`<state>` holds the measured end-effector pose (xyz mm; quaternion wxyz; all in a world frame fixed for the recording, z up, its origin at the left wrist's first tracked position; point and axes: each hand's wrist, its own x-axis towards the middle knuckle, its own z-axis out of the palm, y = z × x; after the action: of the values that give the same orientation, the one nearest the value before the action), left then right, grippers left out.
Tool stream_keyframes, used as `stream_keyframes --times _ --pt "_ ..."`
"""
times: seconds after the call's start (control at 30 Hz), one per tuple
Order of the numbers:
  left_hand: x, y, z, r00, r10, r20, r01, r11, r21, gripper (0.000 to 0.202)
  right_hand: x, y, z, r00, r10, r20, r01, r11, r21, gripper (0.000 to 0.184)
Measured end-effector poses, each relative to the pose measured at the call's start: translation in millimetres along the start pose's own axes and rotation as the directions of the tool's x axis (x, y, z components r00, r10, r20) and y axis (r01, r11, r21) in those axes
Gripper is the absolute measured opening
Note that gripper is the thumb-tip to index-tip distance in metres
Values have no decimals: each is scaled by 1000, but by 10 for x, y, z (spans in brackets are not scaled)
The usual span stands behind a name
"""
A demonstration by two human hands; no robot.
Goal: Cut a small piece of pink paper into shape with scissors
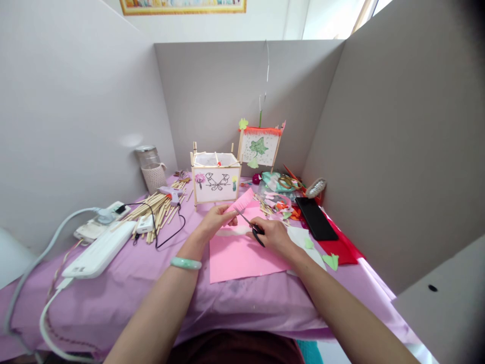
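Grey partitions [235,86] enclose your purple-covered desk [246,308]. Midway along its front edge, your left hand [219,221] pinches a pink strip [244,200] between thumb and fingers; your right hand [275,234] curls around black-handled scissors [258,229], blades at the strip, above a pink sheet [242,260].

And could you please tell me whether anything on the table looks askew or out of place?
The rear frame tilts sideways, whereas the front frame stands upright; a glue gun also lies untidily among scattered sticks.
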<state>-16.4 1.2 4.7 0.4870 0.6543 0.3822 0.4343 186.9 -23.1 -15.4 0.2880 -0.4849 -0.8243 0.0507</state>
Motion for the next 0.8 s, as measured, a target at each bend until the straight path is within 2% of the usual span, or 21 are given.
stream_keyframes --times 0.13,0.4,0.6,0.8 --pt "12 -35 -23 1000 8 14 -7 999 -34 28 1 17 10 1000 -1 -7 1 1000 -10 19" --pt "43 -75 -47 996 19 -84 -34 983 -180 28 -14 59 29 1000 -9 6 9 1000 0 25" --pt "56 -109 -60 996 21 -91 -41 974 -223 29 -18 46 5 1000 -23 2 23 999 38 26" --pt "37 -80 -48 998 40 -47 -49 975 -217 27 -20 41 12 1000 -20 3 20 999 27 26"
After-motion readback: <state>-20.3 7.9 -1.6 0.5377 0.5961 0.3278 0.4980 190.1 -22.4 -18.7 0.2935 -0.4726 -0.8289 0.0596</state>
